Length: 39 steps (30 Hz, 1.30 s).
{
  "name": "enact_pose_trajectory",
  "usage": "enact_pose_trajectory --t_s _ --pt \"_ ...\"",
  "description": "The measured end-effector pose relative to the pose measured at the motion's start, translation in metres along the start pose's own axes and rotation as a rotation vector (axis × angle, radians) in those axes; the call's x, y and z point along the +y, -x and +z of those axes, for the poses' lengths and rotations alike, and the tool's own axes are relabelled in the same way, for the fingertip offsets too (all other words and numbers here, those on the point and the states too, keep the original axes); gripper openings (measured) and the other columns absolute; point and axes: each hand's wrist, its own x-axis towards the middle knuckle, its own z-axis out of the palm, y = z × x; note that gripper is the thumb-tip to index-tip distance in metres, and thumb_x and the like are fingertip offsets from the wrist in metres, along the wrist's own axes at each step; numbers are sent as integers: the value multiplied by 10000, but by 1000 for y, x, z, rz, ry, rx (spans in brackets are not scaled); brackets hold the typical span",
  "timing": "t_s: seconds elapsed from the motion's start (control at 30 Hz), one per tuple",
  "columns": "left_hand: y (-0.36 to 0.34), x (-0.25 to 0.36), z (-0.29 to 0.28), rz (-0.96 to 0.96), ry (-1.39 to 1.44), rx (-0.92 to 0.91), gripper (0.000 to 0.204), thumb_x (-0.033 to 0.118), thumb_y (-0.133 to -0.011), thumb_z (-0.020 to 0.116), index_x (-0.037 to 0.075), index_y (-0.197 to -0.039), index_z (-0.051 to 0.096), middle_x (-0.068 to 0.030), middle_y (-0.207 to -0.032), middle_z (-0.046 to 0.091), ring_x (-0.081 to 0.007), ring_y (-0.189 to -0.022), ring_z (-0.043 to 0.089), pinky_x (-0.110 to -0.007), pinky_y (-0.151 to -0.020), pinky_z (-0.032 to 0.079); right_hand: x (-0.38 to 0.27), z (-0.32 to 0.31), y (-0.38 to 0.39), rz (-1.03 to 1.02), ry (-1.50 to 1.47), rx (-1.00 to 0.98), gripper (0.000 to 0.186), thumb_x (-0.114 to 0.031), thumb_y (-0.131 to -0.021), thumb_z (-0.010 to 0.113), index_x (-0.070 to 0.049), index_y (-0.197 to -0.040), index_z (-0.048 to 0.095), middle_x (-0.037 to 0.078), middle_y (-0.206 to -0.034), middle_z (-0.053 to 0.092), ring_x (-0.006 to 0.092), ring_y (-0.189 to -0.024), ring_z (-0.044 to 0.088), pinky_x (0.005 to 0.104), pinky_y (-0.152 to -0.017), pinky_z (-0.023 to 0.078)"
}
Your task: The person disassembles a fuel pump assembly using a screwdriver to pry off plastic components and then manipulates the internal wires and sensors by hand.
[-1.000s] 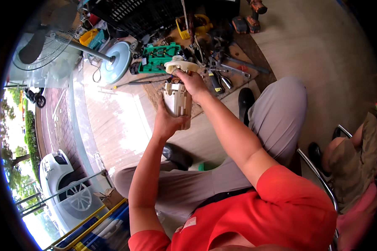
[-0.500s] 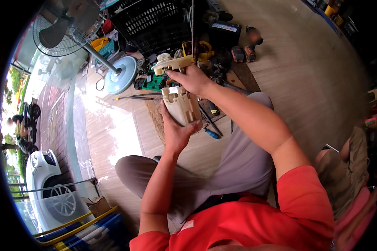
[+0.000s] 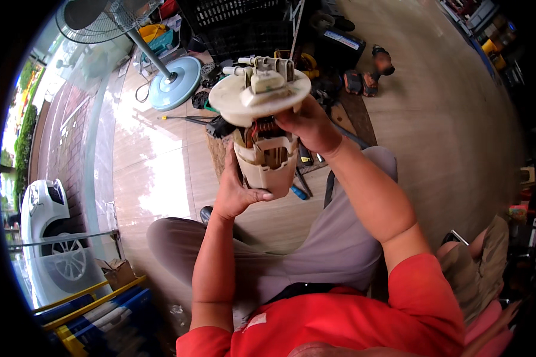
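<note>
Cream plastic cup (image 3: 268, 177) and its round lid (image 3: 235, 102) are up in the air between the person's two hands, above the floor in front of the knees. A moment ago the lid was seen nearly from the side, tilted, with a clear gap over the cup. Now its top faces up at the person more, and its rim hangs over the cup's open end. Reddish-brown wires (image 3: 264, 127) show in between. For the work in hand, that seems to bring the two parts into one stack, but the lid does not look seated.

The left hand (image 3: 235, 195) holds the cup low down, with its thumb across the front and its fingers round the side. The right hand (image 3: 317, 126) holds the lid by its right edge, from below. Some of its fingertips are hidden, so you can't tell just how they press.

Under all this is a shiny, pale floor (image 3: 423, 119) with a brown mat (image 3: 218, 156) on it. A tool with a blue handle (image 3: 299, 191) lies near the mat. Farther off are a black crate (image 3: 229, 27), a drill (image 3: 382, 60) and a fan with a light blue base (image 3: 175, 85). A white car (image 3: 37, 208) is outside on the left.
</note>
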Motion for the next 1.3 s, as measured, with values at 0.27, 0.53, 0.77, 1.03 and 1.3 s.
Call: enact_pose_trajectory --t_s 0.27,0.53,0.77,1.03,1.3 --pt "5 17 17 -22 -59 -26 876 80 -618 915 -17 -1359 459 -136 -1288 583 -235 -1184 572 -376 -1020 479 -22 11 3 -180 197 -164 405 -72 -806 799 6 -1179 662 73 -1188 683 152 -1082 613 335 -978 483" --pt "32 -50 -21 -264 437 -74 536 326 -1034 469 98 -1503 346 -120 -1520 400 -280 -1392 390 -461 -1182 308 -22 11 14 -17 221 -192 759 -172 -789 817 -10 -1398 395 144 -1376 515 248 -1229 530 402 -1053 423" --pt "24 -47 -24 -242 793 16 639 312 -896 608 68 -1444 390 -121 -1427 469 -263 -1301 459 -442 -1111 356 -25 9 3 -213 441 -311 958 -109 -737 856 13 -1507 299 168 -1487 465 257 -1343 494 435 -1123 403" --pt "-3 2 12 216 -480 -62 798 179 -660 893 7 -1331 495 -129 -1251 613 -231 -1126 608 -373 -969 494 -13 19 1 -276 488 60 308 -152 -848 763 -4 -1105 679 104 -1071 727 170 -944 685 316 -861 537" --pt "-9 17 37 171 -346 73 1191 287 -595 892 -25 -1503 187 -169 -1393 468 -261 -1303 482 -381 -1110 376 -6 4 -5 -181 406 230 230 -127 -902 699 10 -1086 701 75 -1045 730 140 -969 669 297 -854 527"
